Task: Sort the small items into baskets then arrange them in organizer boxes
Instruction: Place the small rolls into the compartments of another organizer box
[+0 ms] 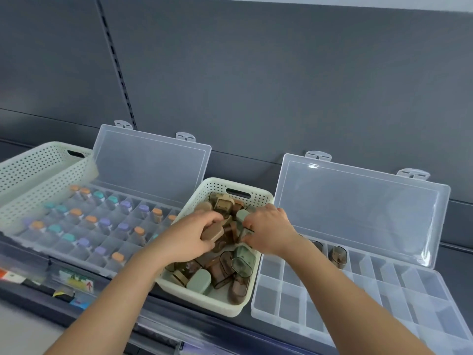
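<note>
A cream perforated basket [258,198] in the middle holds several small brown and sage-green lidded containers [243,260]. Both hands are inside it. My left hand [190,239] grips a tan-lidded container [212,233]. My right hand [270,230] curls its fingers round a green-lidded container [243,216] next to it. On the right lies an open clear organizer box [358,298]; two brown containers [339,256] stand in its back compartments. On the left, a second open organizer box [84,237] holds several vials with orange, teal and purple caps.
A second cream basket [33,180] rests tilted on the left organizer's far left end. Both organizer lids [358,208] stand open against the grey back panel. Price labels [74,280] run along the shelf's front edge.
</note>
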Action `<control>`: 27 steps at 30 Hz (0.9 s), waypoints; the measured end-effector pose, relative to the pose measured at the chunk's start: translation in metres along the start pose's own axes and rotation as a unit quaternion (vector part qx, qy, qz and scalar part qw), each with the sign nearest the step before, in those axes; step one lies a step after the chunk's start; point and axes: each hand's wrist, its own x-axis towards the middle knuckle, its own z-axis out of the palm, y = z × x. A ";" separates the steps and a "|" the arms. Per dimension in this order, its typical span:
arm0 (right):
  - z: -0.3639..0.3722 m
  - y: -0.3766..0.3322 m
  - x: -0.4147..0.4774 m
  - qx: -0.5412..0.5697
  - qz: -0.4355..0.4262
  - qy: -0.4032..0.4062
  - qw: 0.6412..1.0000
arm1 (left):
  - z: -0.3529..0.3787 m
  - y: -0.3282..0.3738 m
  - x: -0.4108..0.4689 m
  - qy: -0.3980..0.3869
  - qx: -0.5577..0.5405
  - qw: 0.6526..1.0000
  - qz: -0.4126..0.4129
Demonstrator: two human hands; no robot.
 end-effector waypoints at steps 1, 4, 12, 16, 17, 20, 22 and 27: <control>0.000 0.001 -0.002 0.022 -0.004 0.002 1.000 | 0.000 0.000 0.000 0.008 -0.023 1.000 -0.003; 0.002 0.003 -0.007 0.089 -0.015 0.011 0.996 | 0.001 0.002 0.002 0.033 -0.074 0.997 -0.002; -0.005 0.018 -0.029 0.332 0.058 0.176 0.925 | 0.011 0.016 0.014 0.060 -0.242 0.968 0.005; 0.000 0.036 -0.041 0.428 0.116 0.143 0.885 | 0.018 0.033 0.026 0.072 -0.281 0.957 0.014; 0.000 0.041 -0.045 0.452 0.119 0.134 0.874 | 0.020 0.039 0.028 0.071 -0.294 0.953 0.019; 0.000 0.056 -0.060 0.476 0.121 0.132 0.861 | 0.025 0.064 0.034 0.050 -0.282 0.957 0.047; 0.000 0.067 -0.070 0.472 0.128 0.151 0.859 | 0.030 0.079 0.040 0.020 -0.243 0.967 0.070; 0.005 0.098 -0.095 0.428 0.162 0.212 0.864 | 0.045 0.119 0.053 -0.032 -0.087 0.989 0.114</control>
